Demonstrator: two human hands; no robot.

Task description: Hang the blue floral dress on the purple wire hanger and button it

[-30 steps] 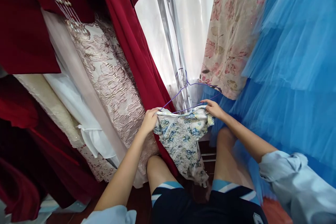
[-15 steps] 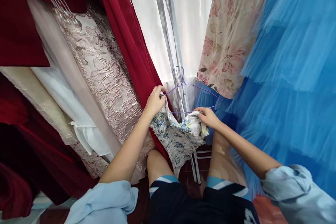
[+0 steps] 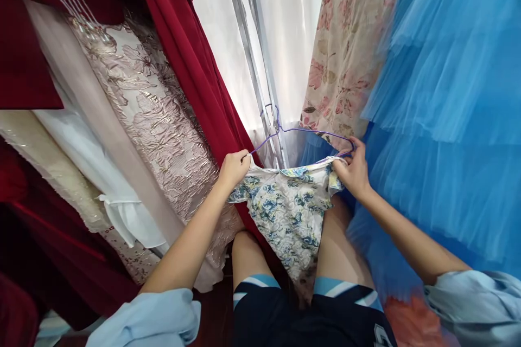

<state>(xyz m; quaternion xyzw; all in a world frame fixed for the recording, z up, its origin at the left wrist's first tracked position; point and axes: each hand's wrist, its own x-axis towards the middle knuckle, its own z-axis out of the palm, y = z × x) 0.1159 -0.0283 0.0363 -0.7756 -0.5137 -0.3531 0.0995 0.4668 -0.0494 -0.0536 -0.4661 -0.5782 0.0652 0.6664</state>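
A white blouse with a blue and yellow floral print [image 3: 288,209] hangs stretched between my hands above my knees. My left hand [image 3: 235,171] is closed on its left shoulder, close to one end of a purple wire hanger [image 3: 299,130]. With my right hand [image 3: 355,168] I pinch the other shoulder edge, my fingers also around the hanger's right end. The hanger's hook stands up in front of a metal rack pole [image 3: 264,76]. Part of the hanger's lower bar is hidden behind the blouse's neckline.
Dark red garments [image 3: 179,49] and a pink brocade dress [image 3: 163,114] hang at the left. A pink floral dress [image 3: 337,59] and a blue tiered tulle gown [image 3: 439,119] hang at the right. Behind the pole is a white curtain [image 3: 288,21].
My right hand has moved right and up to the hanger's end, pulling the neckline wide. The blouse now lies spread flat rather than bunched. My left hand has dropped slightly.
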